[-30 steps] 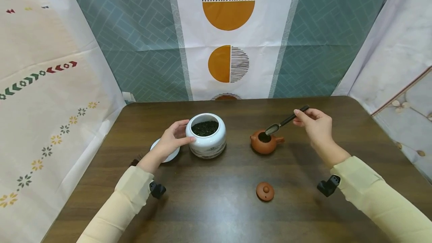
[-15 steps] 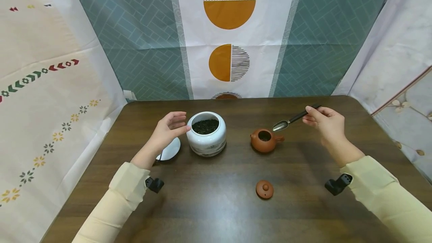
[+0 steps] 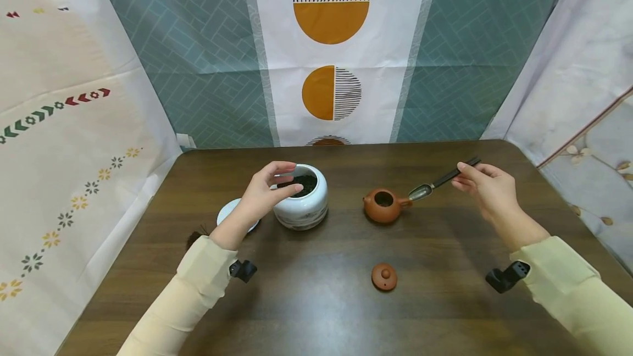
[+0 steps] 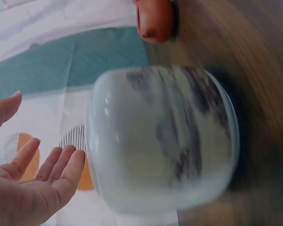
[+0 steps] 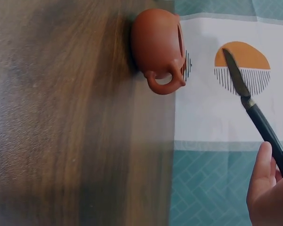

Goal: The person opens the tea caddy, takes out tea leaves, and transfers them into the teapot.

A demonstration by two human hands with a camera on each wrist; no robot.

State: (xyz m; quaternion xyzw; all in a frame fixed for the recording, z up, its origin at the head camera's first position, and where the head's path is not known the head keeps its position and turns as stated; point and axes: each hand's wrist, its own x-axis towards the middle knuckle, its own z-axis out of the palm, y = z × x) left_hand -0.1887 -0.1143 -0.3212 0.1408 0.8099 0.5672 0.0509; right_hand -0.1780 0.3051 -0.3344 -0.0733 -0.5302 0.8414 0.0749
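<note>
My right hand [image 3: 492, 188] pinches the dark handle of a small metal tea scoop [image 3: 420, 192], whose bowl sits just over the handle of the clay teapot [image 3: 383, 213]. In the right wrist view the scoop [image 5: 260, 117] is apart from the teapot [image 5: 158, 42]. The pot's top is uncovered. With fingers spread and nothing between them, my left hand [image 3: 262, 194] hovers at the left rim of a white porcelain jar [image 3: 301, 213] that contains dark tea leaves [image 3: 306, 184]. A gap separates the fingers from the jar [image 4: 160, 141] in the left wrist view.
The teapot's small clay lid [image 3: 384, 277] lies nearer on the wooden table [image 3: 316, 312]. Left of the jar, a white round lid or dish [image 3: 226, 210] is partly covered by my left forearm. Beside that forearm shows a dark tufted thing [image 3: 194, 239]. Fabric hangs behind the table.
The scoop has moved right, from over the teapot's opening to beyond its handle, with my right hand. My left hand let go of the jar, drew back, then came over its rim.
</note>
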